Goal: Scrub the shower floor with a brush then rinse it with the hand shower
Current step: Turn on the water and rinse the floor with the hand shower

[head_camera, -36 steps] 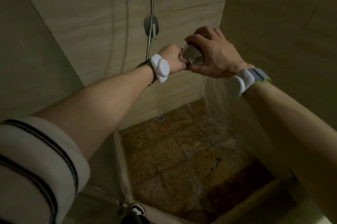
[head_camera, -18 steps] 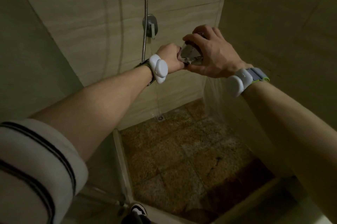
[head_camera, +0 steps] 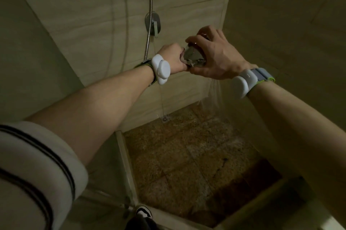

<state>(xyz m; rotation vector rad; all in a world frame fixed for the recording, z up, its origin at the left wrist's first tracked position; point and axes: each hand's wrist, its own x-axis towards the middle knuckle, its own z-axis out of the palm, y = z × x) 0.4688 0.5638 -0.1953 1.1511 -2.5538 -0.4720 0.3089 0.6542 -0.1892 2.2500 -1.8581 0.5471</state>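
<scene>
Hand shower is held at frame centre: handle gripped in left hand, head cupped by curled right hand. Spray is directed down-right onto shower floor below; the right hand is nearer the head

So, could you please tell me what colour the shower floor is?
Speckled brown and tan tiles on the shower floor, seen in the head view.

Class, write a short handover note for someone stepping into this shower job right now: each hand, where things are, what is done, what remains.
Left hand grips the hand shower from the left; right hand curls over its head. Water sprays down by the right wall onto the shower floor, wet at the far right. No brush in view, so scrubbing cannot be confirmed. Left: rinse the rest towards the drain.
</scene>
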